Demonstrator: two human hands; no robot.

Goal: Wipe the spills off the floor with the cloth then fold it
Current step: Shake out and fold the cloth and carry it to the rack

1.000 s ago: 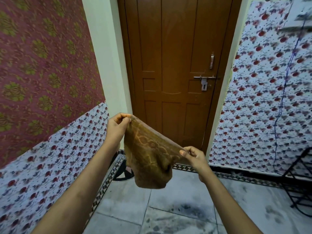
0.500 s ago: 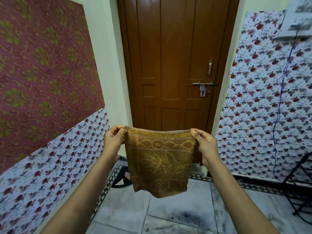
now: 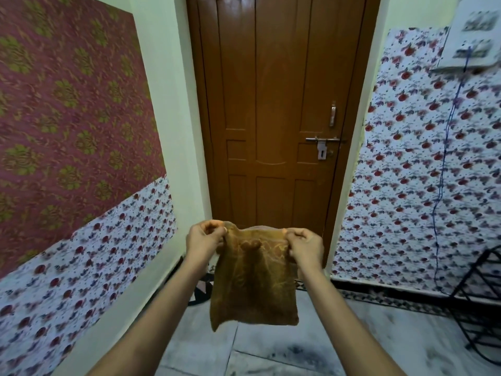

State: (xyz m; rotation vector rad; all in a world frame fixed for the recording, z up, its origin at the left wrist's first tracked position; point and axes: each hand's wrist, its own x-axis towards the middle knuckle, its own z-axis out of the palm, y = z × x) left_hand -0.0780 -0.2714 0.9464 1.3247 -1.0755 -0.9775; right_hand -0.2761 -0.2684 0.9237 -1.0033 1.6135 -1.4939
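Head view: cloth held up for folding

Head view only. A brown-gold patterned cloth (image 3: 253,278) is held in the air in front of a closed wooden door (image 3: 273,112), above the tiled floor (image 3: 271,351). Its top edge is pinched at both corners: left hand (image 3: 204,237) grips the left corner, right hand (image 3: 306,246) grips the right, fingers curled round the fabric on each side. Cloth hangs down freely, lower edge slightly uneven, left bottom corner drooping lower. A little slack is seen along the top edge between the hands.

Dark smudges are visible on the floor tiles below; whether these are spills or tile marking cannot be told. Judged step: folding, done in the air.

For a clean fold: top edge should be pulled taut first, corners levelled, then one top corner brought across to meet the other so edges line up. Both pinches should be kept firm, since thin fabric is likely to slip or twist. Black wire rack (image 3: 479,299) stands at right, well apart.
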